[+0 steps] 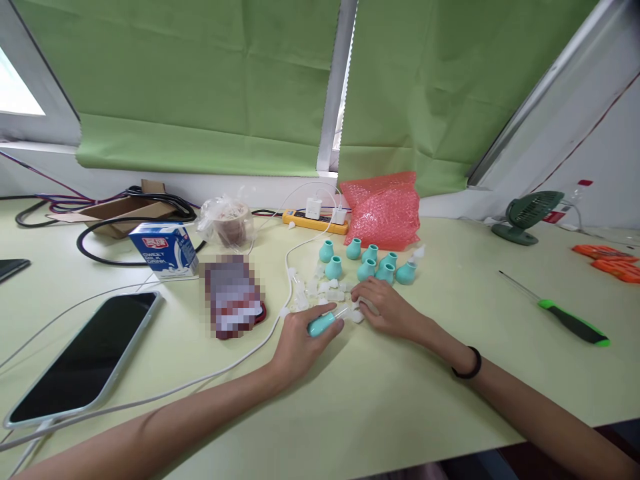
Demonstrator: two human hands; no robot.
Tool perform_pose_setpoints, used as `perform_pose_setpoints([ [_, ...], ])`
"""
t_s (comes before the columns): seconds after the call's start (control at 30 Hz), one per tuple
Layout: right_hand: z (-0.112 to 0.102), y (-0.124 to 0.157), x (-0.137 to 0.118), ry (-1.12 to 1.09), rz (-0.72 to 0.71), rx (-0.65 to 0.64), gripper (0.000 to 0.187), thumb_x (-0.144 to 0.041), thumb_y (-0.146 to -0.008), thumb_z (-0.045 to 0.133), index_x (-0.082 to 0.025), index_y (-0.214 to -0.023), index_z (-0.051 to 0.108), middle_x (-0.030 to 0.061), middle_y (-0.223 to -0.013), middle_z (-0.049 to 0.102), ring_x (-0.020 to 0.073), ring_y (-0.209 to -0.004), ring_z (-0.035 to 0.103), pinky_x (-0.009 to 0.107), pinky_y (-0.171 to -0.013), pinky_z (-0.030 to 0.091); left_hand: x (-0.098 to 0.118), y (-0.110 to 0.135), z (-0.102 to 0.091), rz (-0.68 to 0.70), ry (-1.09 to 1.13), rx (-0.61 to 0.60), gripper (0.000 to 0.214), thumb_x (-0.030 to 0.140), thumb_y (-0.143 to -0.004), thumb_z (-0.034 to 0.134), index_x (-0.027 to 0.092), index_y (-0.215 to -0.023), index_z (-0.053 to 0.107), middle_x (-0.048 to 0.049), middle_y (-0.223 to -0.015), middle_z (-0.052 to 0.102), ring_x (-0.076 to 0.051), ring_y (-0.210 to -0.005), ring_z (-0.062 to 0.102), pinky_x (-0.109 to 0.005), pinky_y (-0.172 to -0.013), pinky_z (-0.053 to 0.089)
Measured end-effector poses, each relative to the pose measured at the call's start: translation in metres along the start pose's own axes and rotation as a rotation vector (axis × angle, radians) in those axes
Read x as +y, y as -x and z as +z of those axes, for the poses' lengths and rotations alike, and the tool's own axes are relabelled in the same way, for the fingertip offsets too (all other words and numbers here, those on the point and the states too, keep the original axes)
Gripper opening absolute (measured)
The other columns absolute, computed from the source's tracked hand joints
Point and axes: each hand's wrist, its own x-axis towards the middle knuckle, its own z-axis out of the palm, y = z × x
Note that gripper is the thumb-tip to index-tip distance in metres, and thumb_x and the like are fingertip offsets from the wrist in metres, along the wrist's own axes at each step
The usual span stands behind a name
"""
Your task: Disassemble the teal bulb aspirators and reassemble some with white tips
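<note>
My left hand is closed around a teal squeeze bulb with a clear tube fitted in its end, pointing right. Just across from that tube, my right hand has its fingers curled over the small clear plastic parts, pinching one that they partly hide. Another translucent part lies under its fingertips. More clear plastic pieces are scattered beyond my hands. Several teal bulbs stand behind them with their openings up. One teal bulb at the right carries a whitish tip.
Left of my hands lie a blurred dark red item, a phone and a milk carton. A white cable crosses the table. Behind are a yellow power strip and pink bubble wrap; rightward, a screwdriver and fan.
</note>
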Motion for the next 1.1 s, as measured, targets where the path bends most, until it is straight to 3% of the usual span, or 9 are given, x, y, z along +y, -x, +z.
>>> perform_pose_setpoints([
  [0.23,-0.003,0.0,0.003,-0.034,0.0,0.004,0.024,-0.018,-0.074,0.049,-0.017,-0.097,0.056,0.0063,-0.082,0.059,0.0208,-0.084,0.051,0.035,-0.071,0.036,0.001,0.0,0.001,0.017,-0.043,0.009,0.023,0.034,-0.072,0.052,0.016,-0.084,0.062,-0.0014,-0.082,0.066,-0.016,-0.073,0.059,-0.024,-0.068,0.044],
  [0.37,-0.003,0.001,0.003,-0.049,0.039,0.001,0.018,-0.019,-0.073,0.05,-0.016,-0.087,0.06,0.0076,-0.081,0.057,0.021,-0.084,0.051,0.034,-0.071,0.038,0.0,-0.001,0.001,-0.011,-0.052,0.012,0.028,0.033,-0.068,0.055,0.017,-0.09,0.059,0.0003,-0.074,0.064,-0.014,-0.064,0.057,-0.023,-0.06,0.044],
  [0.5,-0.005,0.001,0.001,-0.092,0.061,-0.013,0.012,-0.016,-0.071,0.051,-0.015,-0.078,0.06,0.0061,-0.08,0.058,0.018,-0.076,0.054,0.032,-0.069,0.041,0.001,0.0,0.0,-0.006,-0.059,0.037,0.026,0.033,-0.068,0.054,0.016,-0.086,0.06,-0.0012,-0.077,0.064,-0.015,-0.069,0.057,-0.023,-0.065,0.043],
  [0.7,-0.006,0.003,0.003,-0.049,0.01,-0.071,0.023,-0.017,-0.075,0.048,-0.017,-0.096,0.059,0.0072,-0.083,0.057,0.0195,-0.081,0.053,0.033,-0.07,0.042,0.0,-0.001,0.001,-0.014,-0.056,0.037,0.026,0.037,-0.071,0.05,0.015,-0.082,0.06,-0.0003,-0.071,0.062,-0.014,-0.063,0.054,-0.022,-0.059,0.041],
  [0.87,-0.004,0.003,0.005,-0.009,-0.028,-0.088,0.019,-0.018,-0.078,0.045,-0.016,-0.088,0.06,0.0096,-0.086,0.055,0.0197,-0.08,0.053,0.034,-0.069,0.044,0.0,-0.002,0.001,-0.064,-0.004,0.021,0.03,0.04,-0.071,0.05,0.016,-0.088,0.056,0.0017,-0.067,0.058,-0.013,-0.06,0.05,-0.021,-0.055,0.037],
  [1.0,-0.007,0.0,0.0,-0.19,-0.043,0.072,0.014,-0.02,-0.078,0.046,-0.016,-0.082,0.059,0.008,-0.082,0.057,0.0176,-0.074,0.054,0.033,-0.065,0.045,0.0,-0.001,0.0,-0.05,-0.008,-0.03,0.028,0.041,-0.075,0.045,0.018,-0.088,0.053,0.0045,-0.056,0.052,-0.01,-0.052,0.044,-0.02,-0.051,0.034],
  [1.1,-0.012,0.0,-0.01,-0.558,0.03,0.238,0.008,-0.023,-0.075,0.053,-0.019,-0.079,0.058,0.0055,-0.08,0.059,0.0153,-0.069,0.055,0.031,-0.064,0.047,0.0,0.0,-0.001,-0.005,-0.007,-0.081,0.027,0.04,-0.077,0.042,0.019,-0.09,0.053,0.0042,-0.057,0.053,-0.011,-0.053,0.045,-0.02,-0.053,0.034],
])
